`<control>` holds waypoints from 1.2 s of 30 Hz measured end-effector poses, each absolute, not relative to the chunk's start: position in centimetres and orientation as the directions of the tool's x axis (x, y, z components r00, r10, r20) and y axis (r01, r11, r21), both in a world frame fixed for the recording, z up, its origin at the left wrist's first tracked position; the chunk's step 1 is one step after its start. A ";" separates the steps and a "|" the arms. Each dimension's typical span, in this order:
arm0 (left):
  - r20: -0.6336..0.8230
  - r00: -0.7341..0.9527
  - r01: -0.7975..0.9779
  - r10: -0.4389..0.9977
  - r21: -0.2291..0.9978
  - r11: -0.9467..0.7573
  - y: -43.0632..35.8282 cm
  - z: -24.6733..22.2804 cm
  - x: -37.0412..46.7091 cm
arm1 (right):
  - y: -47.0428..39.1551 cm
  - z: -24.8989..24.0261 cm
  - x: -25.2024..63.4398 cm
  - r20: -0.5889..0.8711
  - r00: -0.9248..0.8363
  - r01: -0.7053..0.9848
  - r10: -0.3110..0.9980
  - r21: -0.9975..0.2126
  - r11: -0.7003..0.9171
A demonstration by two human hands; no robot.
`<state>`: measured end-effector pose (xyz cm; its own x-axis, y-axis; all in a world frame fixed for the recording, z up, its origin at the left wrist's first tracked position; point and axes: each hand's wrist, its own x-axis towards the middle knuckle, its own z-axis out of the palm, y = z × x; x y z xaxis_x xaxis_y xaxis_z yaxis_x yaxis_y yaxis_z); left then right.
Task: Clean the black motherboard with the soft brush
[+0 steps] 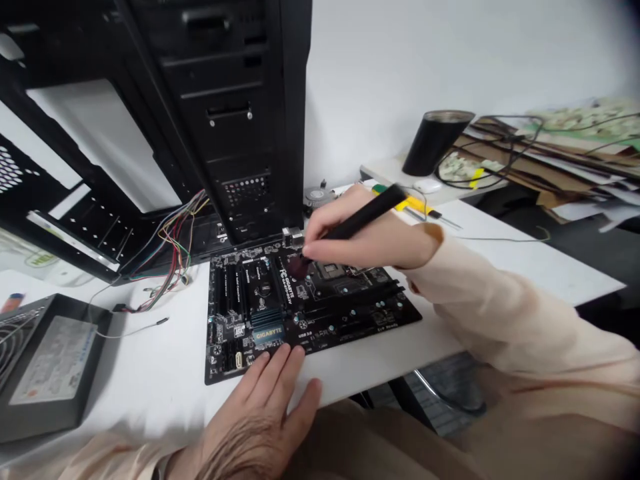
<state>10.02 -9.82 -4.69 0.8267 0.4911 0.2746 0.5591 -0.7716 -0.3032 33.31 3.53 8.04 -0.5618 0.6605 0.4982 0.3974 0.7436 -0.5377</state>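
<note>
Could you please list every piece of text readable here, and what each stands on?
"GIGABYTE": blue finned metal heatsink.
"GIGABYTE": black rectangular circuit board, in white.
"USB 3.0": same board.
Too small or blurred: the board's other print, the pale label on the dark grey metal power supply box, the green logo at far left.

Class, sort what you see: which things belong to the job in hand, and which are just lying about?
Seemingly part of the job:
Brush, gripped in the right hand
Motherboard, beneath the brush, left hand at its near edge

Apparently just lying about, untouched:
Computer case
Power supply
Black cup
</note>
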 end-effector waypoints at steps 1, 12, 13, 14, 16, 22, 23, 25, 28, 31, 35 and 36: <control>0.271 0.831 0.551 0.486 -0.287 -0.783 -9.7 -4.8 9.8 | 3.7 7.3 32.8 0.462 -0.599 0.402 0.654 -0.532 0.745; 0.336 0.834 0.518 0.437 -0.208 -0.830 -9.6 -4.8 9.9 | 5.4 4.2 34.2 0.222 -0.707 0.542 0.671 -0.439 0.717; 0.338 0.833 0.519 0.438 -0.203 -0.830 -9.6 -4.8 9.9 | 5.6 4.3 34.6 0.213 -0.697 0.574 0.684 -0.406 0.711; 0.334 0.830 0.524 0.446 -0.193 -0.830 -9.6 -4.9 9.9 | 5.7 4.5 34.9 0.216 -0.685 0.595 0.695 -0.383 0.706; 0.333 0.821 0.535 0.465 -0.160 -0.830 -9.6 -5.0 9.8 | 5.6 4.6 35.1 0.282 -0.640 0.604 0.715 -0.390 0.695; 0.320 0.816 0.539 0.481 -0.123 -0.833 -9.7 -5.3 9.7 | 4.9 3.1 33.6 0.411 -0.673 0.313 0.615 -0.595 0.740; 0.322 0.814 0.542 0.483 -0.121 -0.832 -9.7 -5.2 9.7 | 5.1 2.9 33.6 0.386 -0.708 0.317 0.591 -0.574 0.755; 0.321 0.818 0.535 0.477 -0.121 -0.836 -9.6 -5.2 9.7 | 5.5 2.8 34.0 0.337 -0.716 0.415 0.612 -0.499 0.761; 0.325 0.827 0.519 0.459 -0.128 -0.845 -9.6 -5.2 9.6 | 6.0 3.2 35.0 0.347 -0.609 0.542 0.713 -0.474 0.694; 0.348 0.811 0.532 0.470 -0.105 -0.840 -9.7 -5.3 9.7 | 5.9 3.4 35.0 0.475 -0.453 0.455 0.755 -0.605 0.654; 0.385 0.797 0.533 0.466 -0.083 -0.842 -9.9 -5.7 9.8 | 5.6 2.9 34.0 0.452 -0.537 0.417 0.712 -0.591 0.690; 0.386 0.796 0.533 0.466 -0.084 -0.842 -9.9 -5.8 9.8 | 5.7 2.8 34.0 0.409 -0.572 0.478 0.711 -0.538 0.695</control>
<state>9.77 -9.90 -5.81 0.7963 0.4661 0.3856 0.5332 -0.8418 -0.0836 34.03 5.67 2.81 -0.5725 0.7105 0.4092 0.4776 0.6946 -0.5380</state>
